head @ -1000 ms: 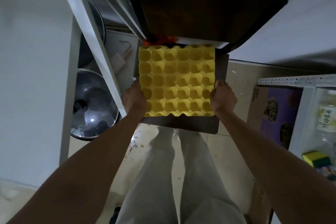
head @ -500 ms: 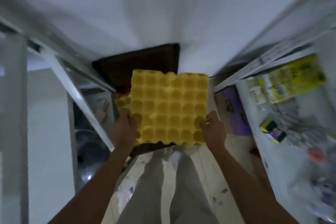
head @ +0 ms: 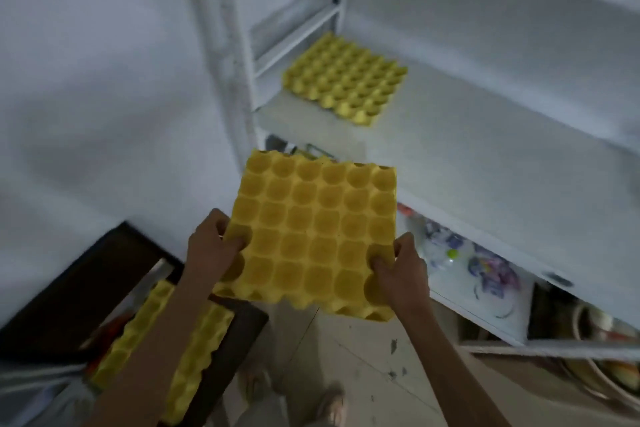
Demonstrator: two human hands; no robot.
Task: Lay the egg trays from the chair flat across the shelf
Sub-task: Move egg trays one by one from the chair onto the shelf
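A person holds a yellow egg tray [head: 317,236] in mid-air with both hands, cups facing up, in front of a white metal shelf [head: 485,156]. The left hand [head: 213,248] grips the tray's left edge, thumb curled over the top and into a cup; the right hand [head: 401,263] grips the near right corner the same way, thumb pressed on the rim and fingers hidden beneath. The tray hangs roughly level, below and short of the shelf board, touching nothing else.

A second yellow tray [head: 344,80] already lies flat at the far left end of that shelf board, close to the upright post. More yellow trays [head: 194,350] remain stacked on the dark chair [head: 69,295] at lower left, partly hidden by the left forearm (the stack's depth cannot be told).

Under the shelf board, a lower level holds a blurred clutter of patterned white plastic [head: 478,270] and round metal ware [head: 602,357]. A speckled tiled floor [head: 363,357] shows below the hands.
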